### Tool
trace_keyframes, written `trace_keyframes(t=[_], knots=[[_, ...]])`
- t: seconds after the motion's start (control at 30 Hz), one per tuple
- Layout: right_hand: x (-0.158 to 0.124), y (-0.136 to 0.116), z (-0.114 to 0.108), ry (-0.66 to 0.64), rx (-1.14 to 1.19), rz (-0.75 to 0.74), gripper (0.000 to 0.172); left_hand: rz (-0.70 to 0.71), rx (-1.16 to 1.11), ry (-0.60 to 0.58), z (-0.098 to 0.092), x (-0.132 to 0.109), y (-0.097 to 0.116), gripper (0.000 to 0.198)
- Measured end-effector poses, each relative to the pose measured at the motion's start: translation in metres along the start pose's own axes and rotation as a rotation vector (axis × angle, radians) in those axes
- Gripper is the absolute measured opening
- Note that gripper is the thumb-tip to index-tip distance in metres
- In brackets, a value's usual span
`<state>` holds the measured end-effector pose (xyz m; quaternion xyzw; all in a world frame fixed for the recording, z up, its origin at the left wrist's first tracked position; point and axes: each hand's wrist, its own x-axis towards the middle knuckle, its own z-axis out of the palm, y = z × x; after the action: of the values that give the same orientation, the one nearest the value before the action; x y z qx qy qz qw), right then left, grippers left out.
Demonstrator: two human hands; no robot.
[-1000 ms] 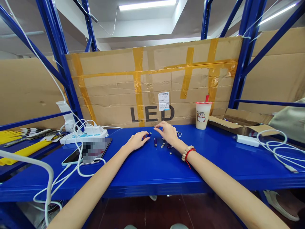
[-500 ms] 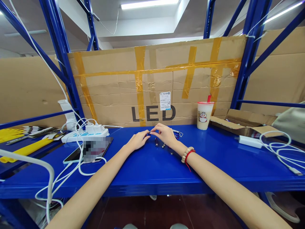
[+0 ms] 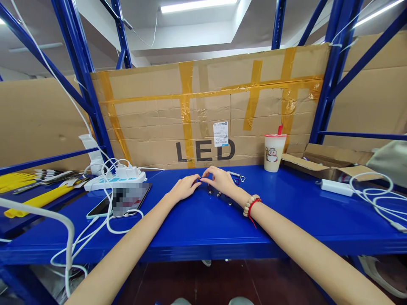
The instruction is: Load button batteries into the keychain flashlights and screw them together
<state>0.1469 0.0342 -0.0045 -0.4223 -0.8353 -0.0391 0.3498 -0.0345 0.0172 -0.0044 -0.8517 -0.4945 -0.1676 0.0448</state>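
Observation:
My left hand (image 3: 185,187) and my right hand (image 3: 219,179) meet at the fingertips over the blue shelf (image 3: 203,228). Both are closed in a pinch around something small and dark, mostly hidden by the fingers. Just below my right hand lie a small dark cylinder (image 3: 209,189) and tiny metal pieces (image 3: 219,194). Another tiny metal piece (image 3: 230,204) rests nearer my right wrist, which wears a beaded bracelet. Behind that hand lies a silvery clip (image 3: 242,178) beside a blue item.
At left are a white power strip (image 3: 114,181), a phone (image 3: 132,199), tangled white cables and yellow items (image 3: 41,202). A drink cup (image 3: 272,154), an open carton (image 3: 318,163) and a white charger (image 3: 336,187) stand or lie at right. Taped cardboard (image 3: 152,127) rises behind.
The fingertips have shifted very slightly, still together. The whole view has moved a little; the objects on the shelf look unmoved.

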Motion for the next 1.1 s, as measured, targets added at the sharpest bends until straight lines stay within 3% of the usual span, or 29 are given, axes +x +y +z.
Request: trace_keyframes(t=[0.17,0.37,0.63,1.1], knots=[[0.002,0.008,-0.007,-0.02,-0.09,0.187,0.024,-0.048,-0.009,0.014,0.0,-0.001,-0.001,0.027],[0.001,0.02,-0.013,-0.229,-0.175,0.382,0.02,-0.058,-0.03,0.008,0.0,0.0,-0.001,0.027],[0.001,0.018,-0.014,-0.344,-0.221,0.445,0.023,-0.048,-0.044,0.013,0.001,0.0,-0.002,0.027],[0.0,0.018,-0.009,-0.314,-0.232,0.513,0.032,-0.018,-0.065,0.009,0.002,0.001,-0.001,0.027]])
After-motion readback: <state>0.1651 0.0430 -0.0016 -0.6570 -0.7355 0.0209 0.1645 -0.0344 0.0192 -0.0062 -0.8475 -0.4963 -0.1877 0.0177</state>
